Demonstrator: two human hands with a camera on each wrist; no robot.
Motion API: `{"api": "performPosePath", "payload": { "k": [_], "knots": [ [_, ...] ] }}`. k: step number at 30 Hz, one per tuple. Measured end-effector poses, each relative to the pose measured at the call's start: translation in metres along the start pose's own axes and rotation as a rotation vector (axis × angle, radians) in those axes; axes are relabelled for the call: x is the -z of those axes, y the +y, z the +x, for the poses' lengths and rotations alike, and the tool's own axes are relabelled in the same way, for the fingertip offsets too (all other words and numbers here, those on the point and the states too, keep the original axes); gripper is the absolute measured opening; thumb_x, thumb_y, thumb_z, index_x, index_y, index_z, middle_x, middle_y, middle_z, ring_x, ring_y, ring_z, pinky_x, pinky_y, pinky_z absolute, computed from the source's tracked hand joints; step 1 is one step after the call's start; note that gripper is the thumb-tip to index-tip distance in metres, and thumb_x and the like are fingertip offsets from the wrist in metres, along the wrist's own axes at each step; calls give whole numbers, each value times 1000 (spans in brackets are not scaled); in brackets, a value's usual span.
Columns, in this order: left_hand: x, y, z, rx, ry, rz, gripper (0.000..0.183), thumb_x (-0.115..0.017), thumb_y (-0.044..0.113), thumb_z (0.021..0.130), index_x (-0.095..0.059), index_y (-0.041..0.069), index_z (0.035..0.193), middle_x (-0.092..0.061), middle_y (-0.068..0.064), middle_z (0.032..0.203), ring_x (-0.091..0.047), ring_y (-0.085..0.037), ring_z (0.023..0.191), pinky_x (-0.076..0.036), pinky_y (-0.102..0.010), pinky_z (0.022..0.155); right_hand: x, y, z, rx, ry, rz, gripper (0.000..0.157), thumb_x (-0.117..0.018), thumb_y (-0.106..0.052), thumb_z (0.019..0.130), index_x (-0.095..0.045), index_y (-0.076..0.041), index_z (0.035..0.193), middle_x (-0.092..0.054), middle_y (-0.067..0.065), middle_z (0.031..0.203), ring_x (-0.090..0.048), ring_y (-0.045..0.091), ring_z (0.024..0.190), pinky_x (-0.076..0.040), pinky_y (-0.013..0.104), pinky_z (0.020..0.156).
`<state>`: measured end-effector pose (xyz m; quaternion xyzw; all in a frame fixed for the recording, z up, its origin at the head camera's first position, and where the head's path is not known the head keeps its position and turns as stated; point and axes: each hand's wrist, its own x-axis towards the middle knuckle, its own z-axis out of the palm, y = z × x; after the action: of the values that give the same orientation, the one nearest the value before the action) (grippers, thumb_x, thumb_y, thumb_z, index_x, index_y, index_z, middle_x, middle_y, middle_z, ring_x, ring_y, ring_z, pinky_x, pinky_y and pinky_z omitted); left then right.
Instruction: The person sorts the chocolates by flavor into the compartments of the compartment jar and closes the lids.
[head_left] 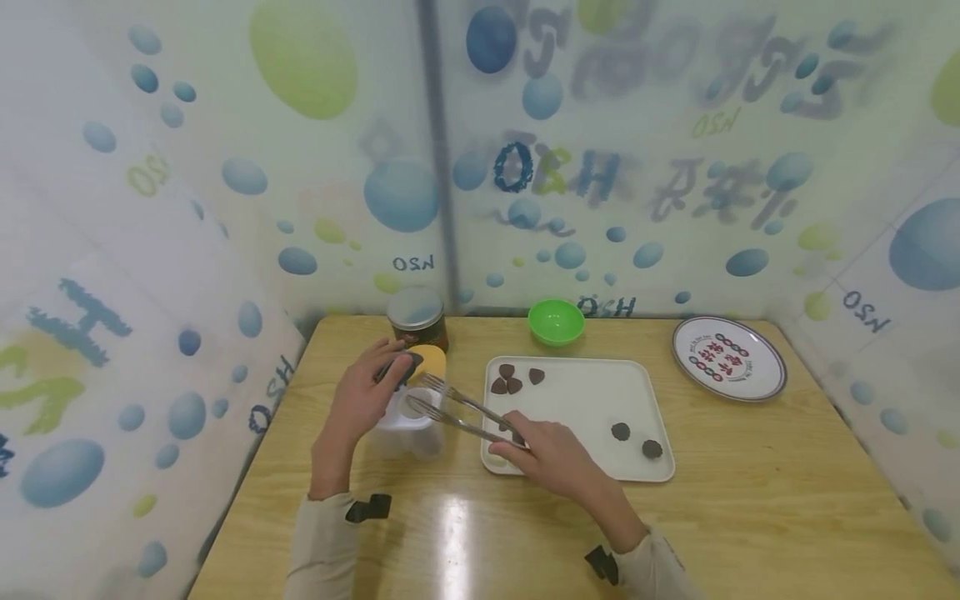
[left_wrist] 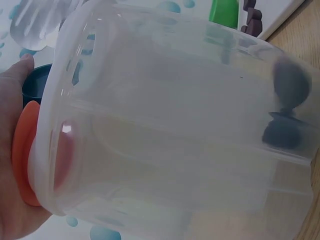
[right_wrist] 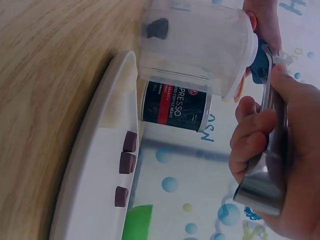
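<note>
Your left hand [head_left: 363,392] is at the top of the clear plastic container [head_left: 408,437], which stands on the wooden table [head_left: 750,492] just beside the left end of the white tray [head_left: 581,400]. Your thumb and fingers pinch the dark lid [left_wrist: 36,86] of this container, and it is tilted up. An orange lid [left_wrist: 23,150] lies against your palm side, and a yellow lid [head_left: 431,362] shows at the back. Through the cloudy wall, a dark piece [right_wrist: 158,28] appears at the bottom; a second dark shape below it may be only a reflection, I cannot tell.

Your right hand [head_left: 558,458] grips the metal tongs [head_left: 480,408], with their tips apart at the container's mouth.

The tray carries five brown pieces [head_left: 514,386] at its back left, others partly covered by the tongs, and two round dark pieces [head_left: 621,432] on the right. Behind stand the coffee can [head_left: 416,308], its metal top on, and a green bowl [head_left: 557,337]. A printed plate [head_left: 761,367] lies right of the tray.
</note>
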<state>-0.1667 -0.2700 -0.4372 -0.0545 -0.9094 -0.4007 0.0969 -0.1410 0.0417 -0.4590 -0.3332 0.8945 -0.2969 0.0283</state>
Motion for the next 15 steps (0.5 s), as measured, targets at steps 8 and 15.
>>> {"api": "performPosePath", "payload": {
  "k": [8, 15],
  "knots": [
    [2, 1, -1, 1, -11, -9, 50, -46, 49, 104, -65, 14, 133, -50, -6, 152, -30, -27, 151, -47, -56, 103, -4, 9, -13, -77, 32, 22, 40, -64, -52, 93, -56, -21, 117, -52, -19, 72, -43, -3, 56, -39, 18, 52],
    [2, 3, -1, 20, -12, -4, 51, -45, 52, 103, -65, 15, 133, -49, -4, 152, -30, -27, 151, -44, -57, 106, -1, 26, -31, -151, 72, 26, 52, -65, -57, 90, -59, -18, 124, -53, -20, 74, -40, -4, 51, -38, 18, 48]
  ]
}}
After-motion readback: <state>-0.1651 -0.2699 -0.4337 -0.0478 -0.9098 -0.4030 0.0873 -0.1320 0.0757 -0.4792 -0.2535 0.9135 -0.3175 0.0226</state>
